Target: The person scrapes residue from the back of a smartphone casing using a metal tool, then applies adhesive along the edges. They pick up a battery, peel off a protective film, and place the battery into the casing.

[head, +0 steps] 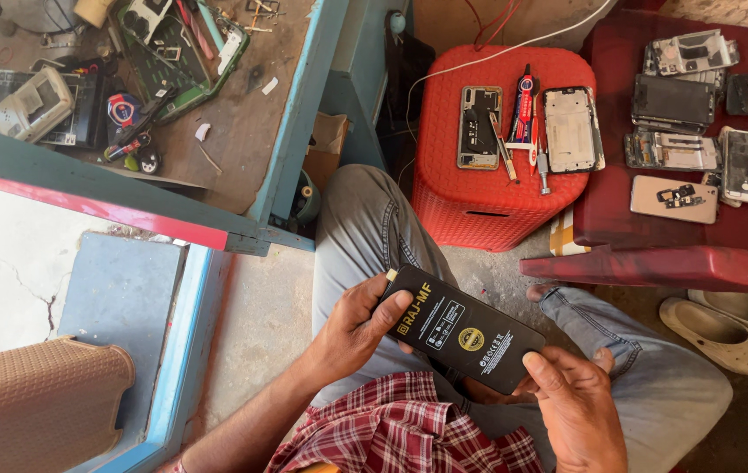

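Both hands are holding a flat black battery pack point(462, 329) over the lap, printed face up. Left hand point(352, 328) is gripping its upper-left end, thumb pressed on top; right hand point(571, 394) is pinching the lower-right corner. Step in hand, judged: inspecting the part. Opened phone point(479, 127) is lying mid-top of the red stool point(479, 215); any fitting calls for matching orientation.

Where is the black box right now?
In the head view, the black box sits low in the middle, held between the left hand and right hand, over the person's lap.
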